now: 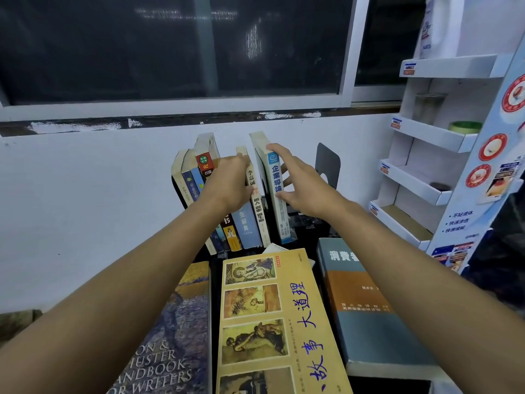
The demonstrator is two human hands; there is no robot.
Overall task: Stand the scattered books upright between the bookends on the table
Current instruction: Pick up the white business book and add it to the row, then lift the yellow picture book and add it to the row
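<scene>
Several books [196,177] stand in a row at the back of the table, leaning left against the wall side. My left hand [230,183] presses on the spines in the middle of the row. My right hand [298,183] grips the tall white-and-blue book [273,177] at the right end of the row, thumb below and fingers on its top edge and far side. A dark metal bookend [328,163] stands upright just right of that book. Three books lie flat in front: a writers' handbook [176,336], a yellow book [278,322] and a grey-and-orange book [366,308].
A white wall and a dark window are behind the row. A white cardboard display rack [431,155] with tiered shelves stands at the right, holding a roll of tape [464,127]. The dark tabletop [306,223] shows between the bookend and the flat books.
</scene>
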